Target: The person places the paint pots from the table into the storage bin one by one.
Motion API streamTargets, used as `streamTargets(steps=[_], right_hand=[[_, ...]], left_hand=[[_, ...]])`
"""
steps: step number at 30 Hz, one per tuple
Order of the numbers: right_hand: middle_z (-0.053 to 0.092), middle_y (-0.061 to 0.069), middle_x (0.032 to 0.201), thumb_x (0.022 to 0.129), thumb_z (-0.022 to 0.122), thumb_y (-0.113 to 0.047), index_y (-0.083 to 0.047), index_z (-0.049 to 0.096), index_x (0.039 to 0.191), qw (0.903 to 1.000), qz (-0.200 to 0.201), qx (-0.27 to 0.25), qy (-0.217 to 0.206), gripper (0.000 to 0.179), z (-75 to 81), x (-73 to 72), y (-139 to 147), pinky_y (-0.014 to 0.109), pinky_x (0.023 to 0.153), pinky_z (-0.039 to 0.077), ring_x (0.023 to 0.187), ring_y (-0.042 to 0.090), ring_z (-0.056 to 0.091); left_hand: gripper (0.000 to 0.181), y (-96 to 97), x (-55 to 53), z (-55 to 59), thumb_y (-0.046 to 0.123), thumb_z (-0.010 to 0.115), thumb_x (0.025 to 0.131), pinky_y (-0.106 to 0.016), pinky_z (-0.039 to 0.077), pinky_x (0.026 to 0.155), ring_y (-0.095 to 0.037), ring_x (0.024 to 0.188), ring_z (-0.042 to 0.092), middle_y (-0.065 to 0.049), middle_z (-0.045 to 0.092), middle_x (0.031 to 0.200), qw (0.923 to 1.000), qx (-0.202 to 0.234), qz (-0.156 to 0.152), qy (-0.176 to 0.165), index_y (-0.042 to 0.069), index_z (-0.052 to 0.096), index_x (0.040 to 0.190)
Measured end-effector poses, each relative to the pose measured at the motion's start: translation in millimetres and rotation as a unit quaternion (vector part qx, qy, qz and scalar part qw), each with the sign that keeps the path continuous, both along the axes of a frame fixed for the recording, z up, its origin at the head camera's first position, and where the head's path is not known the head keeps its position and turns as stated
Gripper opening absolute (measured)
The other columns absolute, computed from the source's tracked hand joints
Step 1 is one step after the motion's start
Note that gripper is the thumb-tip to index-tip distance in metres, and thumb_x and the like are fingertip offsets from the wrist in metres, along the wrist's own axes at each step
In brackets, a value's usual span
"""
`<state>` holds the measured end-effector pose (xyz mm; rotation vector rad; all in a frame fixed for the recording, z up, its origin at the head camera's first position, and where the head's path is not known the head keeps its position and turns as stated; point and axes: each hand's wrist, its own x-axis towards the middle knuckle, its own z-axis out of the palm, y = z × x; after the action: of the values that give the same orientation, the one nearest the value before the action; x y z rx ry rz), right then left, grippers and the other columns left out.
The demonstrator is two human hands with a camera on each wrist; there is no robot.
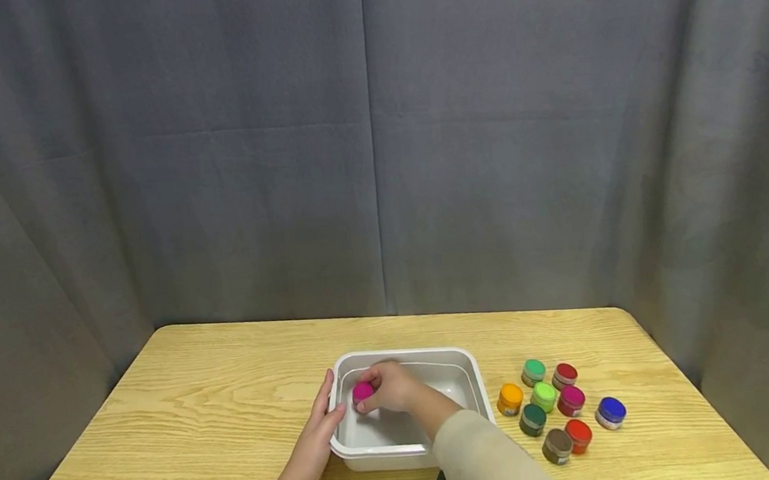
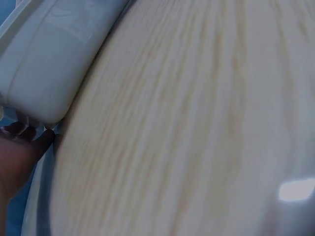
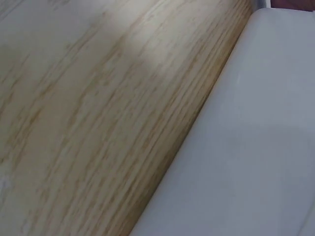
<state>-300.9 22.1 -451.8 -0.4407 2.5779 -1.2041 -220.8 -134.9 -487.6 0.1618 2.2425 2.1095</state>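
Observation:
A white rectangular plastic tub (image 1: 377,451) stands on the table, also filling a corner of the left wrist view (image 2: 54,64) and the right side of the right wrist view. My left hand (image 1: 315,444) holds its left side, thumb over the rim and fingers along the outer wall. Inside the tub, near its left end, my right hand (image 1: 393,387) pinches a small paint jar with a magenta lid (image 1: 363,391). The jar is upright or nearly so; whether it touches the bottom I cannot tell. The right hand does not show in the right wrist view.
Right of the tub stand several small jars, with lids in orange (image 1: 510,396), light green (image 1: 544,394), dark green, brown (image 1: 558,443), red (image 1: 578,433) and magenta among them. A blue-lidded jar (image 1: 611,411) sits apart, farther right. Grey curtains (image 1: 376,156) hang behind the wooden table (image 1: 187,429).

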Motion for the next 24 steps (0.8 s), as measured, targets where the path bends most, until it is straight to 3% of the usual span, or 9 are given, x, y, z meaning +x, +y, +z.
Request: streamTargets(steps=[8,17,24], right_hand=[[0.072,0.018,0.102,0.076,0.082,-0.006,0.004,0.067,0.11,0.9992,0.003,-0.039,0.005,0.039,2.6,-0.5,9.1,0.036,0.088,0.056,0.095,0.025,0.068],[0.07,0.022,0.11,0.081,0.077,-0.009,0.004,0.066,0.116,0.9955,-0.019,-0.093,-0.001,0.04,18.5,2.8,26.3,0.038,0.089,0.057,0.101,0.029,0.067],[0.068,0.021,0.118,0.084,0.076,-0.012,0.0,0.065,0.12,0.9951,-0.025,-0.095,0.012,0.04,24.8,10.2,47.3,0.038,0.087,0.057,0.105,0.028,0.066]], left_hand=[[0.063,1.0,-0.1,-0.6,0.026,0.04,0.103,-0.064,0.004,0.119,-0.041,0.152,0.001,-0.015,0.002,0.166,1.0,0.002,-0.002,0.0,0.02,0.011,0.159],[0.063,-0.4,-2.1,-0.1,0.027,0.039,0.103,-0.066,0.003,0.118,-0.042,0.152,-0.001,-0.014,0.003,0.166,1.0,-0.003,0.001,-0.004,0.022,0.011,0.159],[0.063,0.6,-0.8,-1.3,0.024,0.04,0.102,-0.065,0.001,0.119,-0.042,0.152,0.0,-0.014,0.004,0.166,0.9999,-0.004,0.01,-0.004,0.02,0.012,0.159]])
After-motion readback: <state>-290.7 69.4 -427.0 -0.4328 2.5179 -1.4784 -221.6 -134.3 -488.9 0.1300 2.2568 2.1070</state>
